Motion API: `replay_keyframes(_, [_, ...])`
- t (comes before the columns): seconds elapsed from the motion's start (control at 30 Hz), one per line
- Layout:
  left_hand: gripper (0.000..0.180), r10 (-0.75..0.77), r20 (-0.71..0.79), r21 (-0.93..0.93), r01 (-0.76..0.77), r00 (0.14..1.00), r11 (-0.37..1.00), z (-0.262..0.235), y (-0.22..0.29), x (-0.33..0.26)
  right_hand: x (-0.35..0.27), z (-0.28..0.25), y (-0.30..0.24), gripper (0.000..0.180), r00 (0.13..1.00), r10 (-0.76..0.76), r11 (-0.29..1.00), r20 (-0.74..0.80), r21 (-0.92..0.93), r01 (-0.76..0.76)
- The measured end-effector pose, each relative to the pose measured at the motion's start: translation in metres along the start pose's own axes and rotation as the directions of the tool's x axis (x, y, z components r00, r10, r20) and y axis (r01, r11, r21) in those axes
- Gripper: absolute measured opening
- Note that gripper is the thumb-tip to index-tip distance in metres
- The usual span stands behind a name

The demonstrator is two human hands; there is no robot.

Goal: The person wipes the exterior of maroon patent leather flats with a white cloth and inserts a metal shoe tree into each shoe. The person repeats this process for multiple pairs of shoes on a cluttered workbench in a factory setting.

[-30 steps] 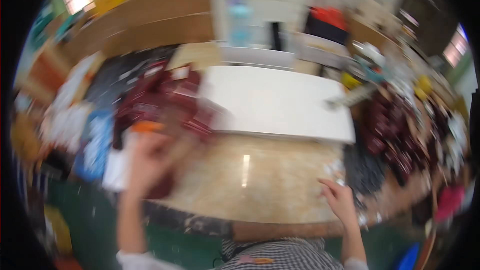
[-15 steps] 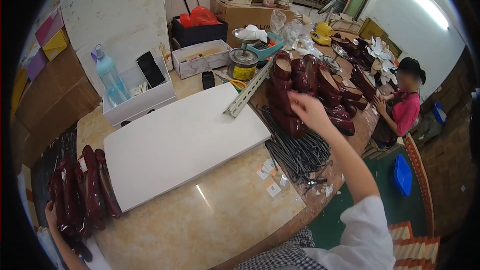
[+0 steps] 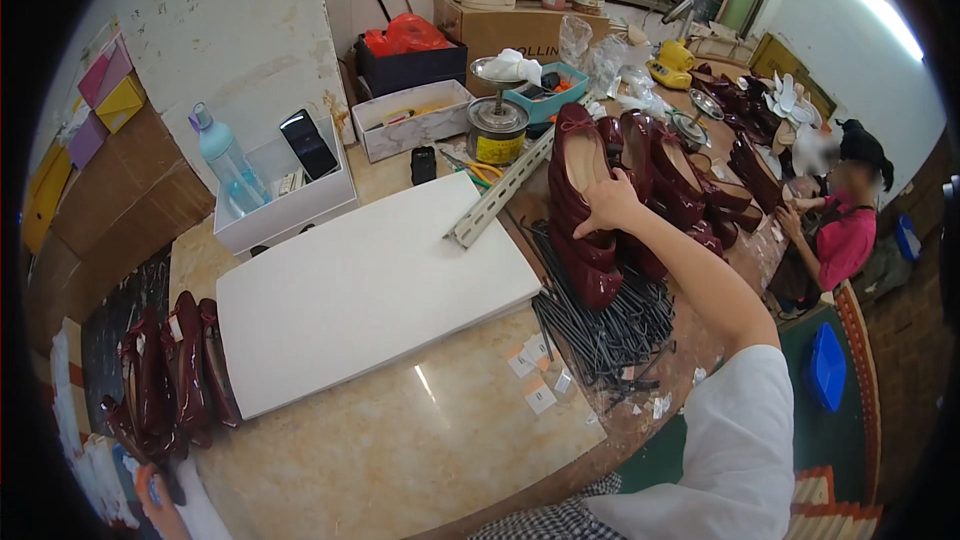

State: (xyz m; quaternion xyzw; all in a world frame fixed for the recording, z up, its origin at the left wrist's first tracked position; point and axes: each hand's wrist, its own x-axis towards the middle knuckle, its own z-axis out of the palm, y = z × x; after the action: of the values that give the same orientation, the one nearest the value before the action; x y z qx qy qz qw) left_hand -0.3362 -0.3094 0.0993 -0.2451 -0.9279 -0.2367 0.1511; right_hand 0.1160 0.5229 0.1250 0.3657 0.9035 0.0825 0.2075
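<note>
Across the bench, marbled tabletop spans the foreground, its front edge running diagonally up to the right. On it lies a broad white board. Right of the board: heap of glossy dark red shoes. Beyond the heap, far right, sits a co-worker in a pink top, hands near the shoes there. Left end of board: smaller row of dark red shoes, set side by side. Bundle of black rods lies below the right-hand heap. Behind the board, white box contains a blue bottle. Slotted metal bar rests across the board's far right corner.

Tan-lined shoe is at the near left of the heap, toe pointing away from the wearer. Right hand touches its heel end, thumb spread to the left; cannot tell whether the fingers are closed on it. Left hand, at the lower left beside the near ends of the row, is partly blurred; grip cannot be told. Small white-and-orange tags lie loose near the rods.
</note>
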Motion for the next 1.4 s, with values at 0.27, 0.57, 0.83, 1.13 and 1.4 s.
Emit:
replay_keyframes(0.27, [0.032, 0.129, 0.201, -0.402, -0.038, 0.971, 0.915, 0.074, 0.309, -0.082, -0.015, -0.058, 0.035, 0.050, 0.778, 0.235, 0.689, -0.582, 0.665, 0.289])
replay_keyframes(0.57, [0.084, 0.236, 0.539, -0.776, 0.586, 0.809, -0.235, 0.205, 0.469, -0.179, -0.254, -0.018, -0.208, 0.034, 0.386, -0.155, 0.611, -0.909, 0.219, 0.761])
replay_keyframes(0.83, [0.057, 0.038, 0.765, -0.615, 0.746, 0.643, -0.253, 0.135, 0.354, -0.220, -0.261, 0.050, -0.257, 0.022, 0.741, -0.248, 0.330, -0.624, 0.665, 0.670])
replay_keyframes(1.13, [0.066, -0.186, 0.269, -0.421, 0.289, 0.945, 0.860, 0.117, 0.344, -0.202, -0.256, 0.037, -0.218, 0.027, 0.652, -0.210, 0.532, -0.728, 0.475, 0.702])
replay_keyframes(1.4, [0.063, 0.401, 0.148, 0.009, -0.406, 0.904, 0.914, 0.206, 0.444, 0.018, -0.265, 0.085, -0.240, 0.020, 0.644, -0.631, 0.579, -0.433, 0.290, 0.762])
